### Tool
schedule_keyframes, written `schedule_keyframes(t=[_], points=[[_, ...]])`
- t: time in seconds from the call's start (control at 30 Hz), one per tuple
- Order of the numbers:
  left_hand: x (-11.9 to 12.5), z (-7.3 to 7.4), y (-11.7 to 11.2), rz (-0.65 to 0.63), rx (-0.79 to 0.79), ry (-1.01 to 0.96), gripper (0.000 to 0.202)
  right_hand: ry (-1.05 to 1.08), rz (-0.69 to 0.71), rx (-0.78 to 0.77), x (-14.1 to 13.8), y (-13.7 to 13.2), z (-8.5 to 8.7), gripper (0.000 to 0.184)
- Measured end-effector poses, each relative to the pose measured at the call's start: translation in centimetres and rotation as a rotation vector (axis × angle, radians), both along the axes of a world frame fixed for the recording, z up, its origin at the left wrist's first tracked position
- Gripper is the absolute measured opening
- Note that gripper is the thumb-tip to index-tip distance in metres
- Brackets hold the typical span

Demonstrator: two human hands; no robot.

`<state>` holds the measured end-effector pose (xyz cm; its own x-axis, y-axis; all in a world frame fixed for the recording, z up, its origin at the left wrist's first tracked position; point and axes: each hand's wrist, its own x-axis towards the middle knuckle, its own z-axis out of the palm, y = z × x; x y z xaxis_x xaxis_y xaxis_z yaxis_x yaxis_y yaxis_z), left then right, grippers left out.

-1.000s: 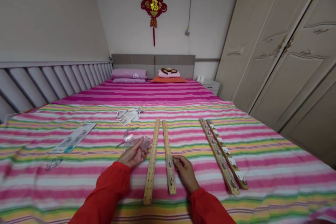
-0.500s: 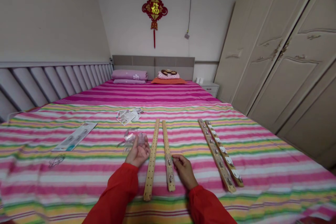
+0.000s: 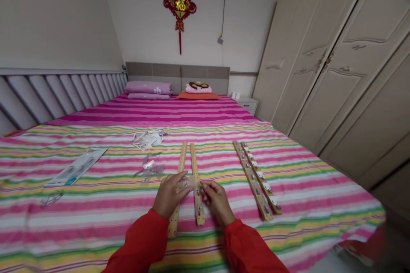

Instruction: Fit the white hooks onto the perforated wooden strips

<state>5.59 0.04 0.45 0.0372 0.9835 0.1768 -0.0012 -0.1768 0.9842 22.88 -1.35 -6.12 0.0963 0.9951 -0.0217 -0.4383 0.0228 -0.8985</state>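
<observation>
Two pale wooden strips with rows of holes lie side by side on the striped bedspread (image 3: 96, 204), the left strip (image 3: 179, 170) and the right strip (image 3: 194, 166). My left hand (image 3: 168, 196) is closed on a small clear plastic bag (image 3: 187, 183) held over the strips. My right hand (image 3: 218, 200) pinches the bag's right end, fingers together. A metal hook (image 3: 200, 211) sits on the right strip near its close end. Both sleeves are red.
Two more strips (image 3: 256, 179) fitted with several hooks lie to the right. Clear packets (image 3: 150, 170), torn wrapping (image 3: 147, 138) and a flat card package (image 3: 77, 167) lie left. Pillows (image 3: 149, 88) at the headboard, a wardrobe (image 3: 336, 59) on the right.
My left hand moved right from beside the left strip, carrying the clear bag over the strips, and met my right hand. The view shifted slightly to the right.
</observation>
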Motion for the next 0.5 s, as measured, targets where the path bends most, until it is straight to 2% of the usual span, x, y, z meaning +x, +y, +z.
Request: schedule_keyframes(t=[0.07, 0.2, 0.33, 0.4, 0.5], points=[[0.4, 0.3, -0.5, -0.022, -0.024, -0.052, 0.047, -0.001, 0.014, 0.009, -0.2, -0.3, 0.4, 0.033], [1.6, 0.0, -1.2, -0.040, -0.072, -0.017, 0.049, -0.020, 0.032, 0.027, -0.3, -0.9, 1.4, 0.038], [2.5, -1.1, -1.4, -0.233, -0.280, -0.201, 0.047, -0.010, 0.075, 0.046, -0.2, -1.3, 2.7, 0.036], [2.7, -1.6, -1.3, -0.326, -0.334, -0.259, 0.044, 0.003, 0.096, 0.045, -0.2, -1.4, 3.1, 0.031], [3.0, -1.9, -1.3, -0.373, -0.387, -0.292, 0.041, 0.018, 0.096, 0.045, -0.2, -1.4, 3.3, 0.026]])
